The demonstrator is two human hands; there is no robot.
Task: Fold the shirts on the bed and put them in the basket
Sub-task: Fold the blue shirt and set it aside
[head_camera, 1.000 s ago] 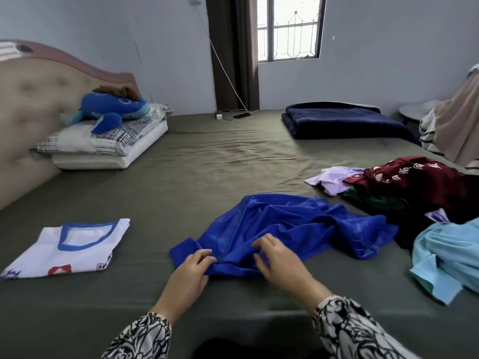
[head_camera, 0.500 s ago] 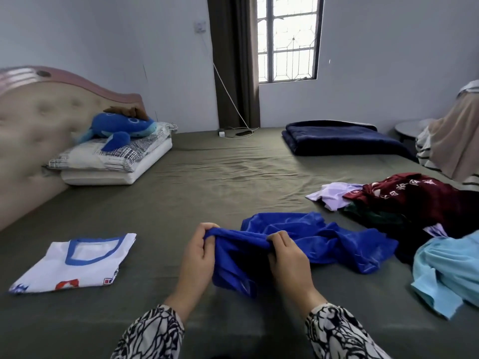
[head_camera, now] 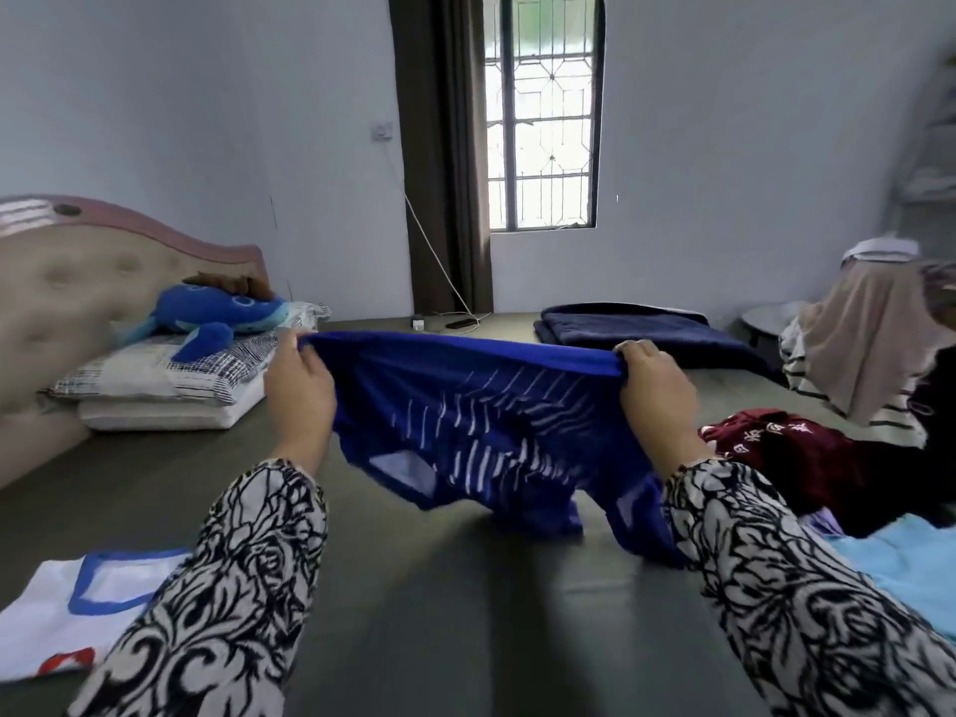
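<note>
The white shirt (head_camera: 77,608) at near left is cut off by the frame's edge and partly hidden by the left sleeve (head_camera: 233,587). The light blue garment (head_camera: 900,561) runs off right.

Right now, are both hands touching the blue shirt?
Touching. The head view shows the left hand and right hand each gripping the blue shirt by its top edge.

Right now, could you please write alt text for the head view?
Both hands, left hand and right hand, hold a blue shirt stretched above the bed. A folded white shirt lies left; unfolded clothes lie right.
</note>
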